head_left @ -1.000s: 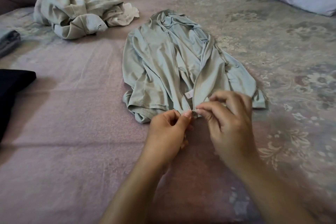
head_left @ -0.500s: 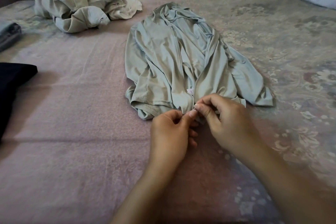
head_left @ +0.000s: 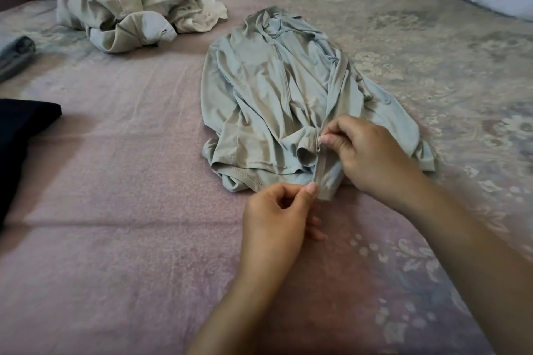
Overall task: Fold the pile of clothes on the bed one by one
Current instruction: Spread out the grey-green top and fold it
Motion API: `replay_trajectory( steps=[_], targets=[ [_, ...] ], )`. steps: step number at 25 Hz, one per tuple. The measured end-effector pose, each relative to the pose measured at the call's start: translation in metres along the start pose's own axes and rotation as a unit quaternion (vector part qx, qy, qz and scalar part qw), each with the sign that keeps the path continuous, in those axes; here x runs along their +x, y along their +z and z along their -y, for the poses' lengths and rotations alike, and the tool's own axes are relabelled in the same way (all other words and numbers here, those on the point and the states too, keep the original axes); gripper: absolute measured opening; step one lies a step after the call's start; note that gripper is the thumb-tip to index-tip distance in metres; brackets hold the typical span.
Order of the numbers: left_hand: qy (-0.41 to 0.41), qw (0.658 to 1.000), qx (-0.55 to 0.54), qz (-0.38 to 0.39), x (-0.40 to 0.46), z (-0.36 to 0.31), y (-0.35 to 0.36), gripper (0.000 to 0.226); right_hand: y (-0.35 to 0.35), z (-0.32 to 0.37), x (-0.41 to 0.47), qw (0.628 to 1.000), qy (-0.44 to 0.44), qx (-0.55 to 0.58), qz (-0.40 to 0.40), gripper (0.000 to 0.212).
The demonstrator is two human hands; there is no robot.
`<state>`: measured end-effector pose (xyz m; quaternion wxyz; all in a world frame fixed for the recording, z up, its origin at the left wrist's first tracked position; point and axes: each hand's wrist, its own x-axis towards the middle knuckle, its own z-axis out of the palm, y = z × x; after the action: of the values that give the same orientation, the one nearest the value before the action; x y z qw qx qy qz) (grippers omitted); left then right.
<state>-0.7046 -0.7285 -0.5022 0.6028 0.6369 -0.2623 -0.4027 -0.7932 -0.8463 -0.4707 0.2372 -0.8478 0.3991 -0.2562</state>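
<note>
- Zipping is under way: the right hand (head_left: 372,153) pinches the zipper pull (head_left: 318,145), which now sits higher up the front than half a second ago, when both hands met at the hem.
- The left hand (head_left: 277,216) pinches the bottom end of the zipper tape at the hem, holding it taut; the hands are now apart.
- The pale green jacket (head_left: 268,101) lies front-up in the middle of the bed (head_left: 115,239), sleeves bunched at its sides.
- Judgement: folding proper has not begun; closing the front comes first.
- The unfolded pile (head_left: 124,11) waits at the far left, well apart.
</note>
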Motion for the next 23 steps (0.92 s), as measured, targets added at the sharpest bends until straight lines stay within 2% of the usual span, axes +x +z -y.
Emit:
replay_trajectory(
  steps=[3, 9, 16, 20, 23],
  targets=[
    [-0.019, 0.998, -0.066, 0.012, 0.0, -0.004, -0.004, 0.012, -0.004, 0.001, -0.002, 0.999, 0.006, 0.046, 0.002, 0.011],
    [-0.076, 0.986, -0.145, 0.015, 0.008, -0.02, 0.006, 0.037, 0.003, -0.002, -0.015, 0.998, -0.044, 0.051, 0.006, 0.007],
    [-0.116, 0.975, -0.182, 0.047, 0.016, -0.029, 0.011, 0.022, 0.01, -0.007, -0.027, 0.984, -0.166, 0.036, -0.056, 0.018],
    [-0.144, 0.966, -0.215, 0.017, 0.02, -0.032, 0.016, 0.023, 0.015, -0.011, -0.036, 0.947, -0.272, -0.09, -0.145, 0.013],
    [-0.146, 0.963, -0.225, 0.002, 0.02, -0.029, 0.022, 0.027, 0.021, -0.014, -0.043, 0.916, -0.308, -0.165, -0.198, 0.008]
  ],
)
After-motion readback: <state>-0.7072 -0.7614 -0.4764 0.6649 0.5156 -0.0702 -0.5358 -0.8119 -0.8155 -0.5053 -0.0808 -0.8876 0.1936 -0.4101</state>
